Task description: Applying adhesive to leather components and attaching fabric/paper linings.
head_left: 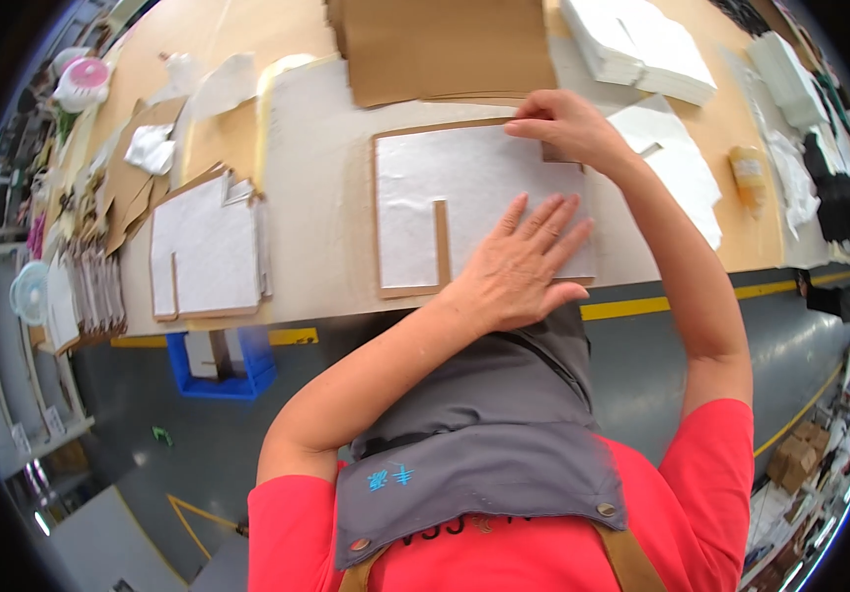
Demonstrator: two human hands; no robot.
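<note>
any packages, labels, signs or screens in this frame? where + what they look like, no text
Cardboard boxes: far lower right on the floor, brown, stacked.
Blue crate: under the table edge, left of centre, open, rectangular.
Blue embroidered mark: on the grey apron, small.
Yellow bottle: lying on the table, right; label too blurred to describe.
No screens or signs.

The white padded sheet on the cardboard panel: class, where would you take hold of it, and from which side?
Probably the white padded sheet at its bare left edge, from the left: it lies flat, the left hand presses its right half, and the right hand holds the top right corner.
</note>
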